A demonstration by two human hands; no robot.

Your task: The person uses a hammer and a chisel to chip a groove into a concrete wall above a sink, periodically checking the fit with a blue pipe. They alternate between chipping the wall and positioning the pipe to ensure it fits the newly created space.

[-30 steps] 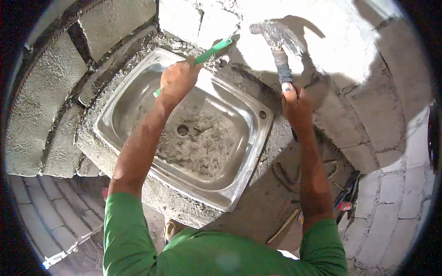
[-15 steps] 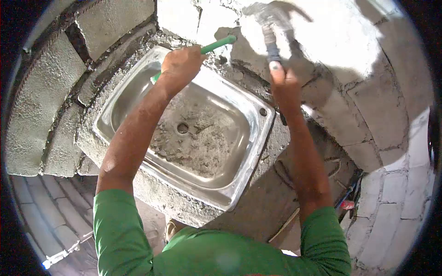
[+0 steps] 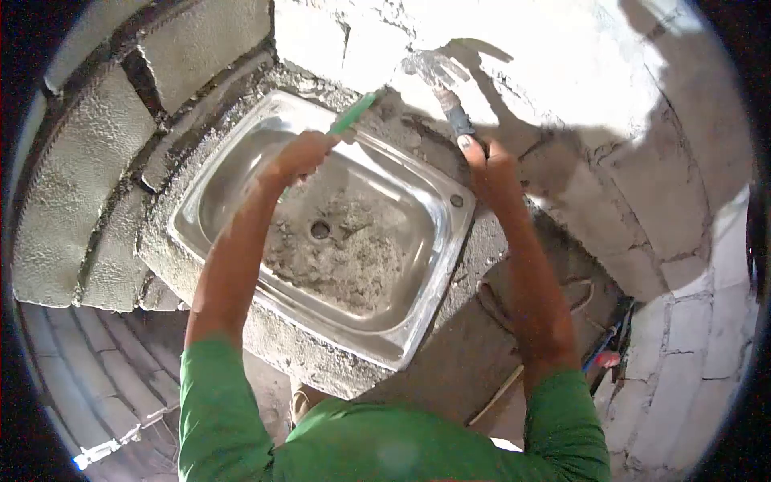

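Observation:
My left hand [image 3: 299,157] grips a green-handled chisel [image 3: 353,112] whose tip points at the mortar along the far rim of a steel sink [image 3: 438,233]. My right hand [image 3: 491,173] holds a hammer [image 3: 440,80] by its dark handle, with the grey head raised beside the chisel's end, close to the block wall. The sink is set in a rough concrete counter and its basin holds grey rubble and dust around the drain hole [image 3: 320,230].
Grey concrete blocks [image 3: 72,185] wall in the sink on the left and behind; sunlit blocks [image 3: 562,56] stand at the back right. The counter [image 3: 482,337] right of the sink carries a looped wire, a stick and small tools near the right edge.
The hammer rose toward the wall and has now swung down and left to the chisel's end. My left hand has dropped lower over the sink, tilting the chisel steeper.

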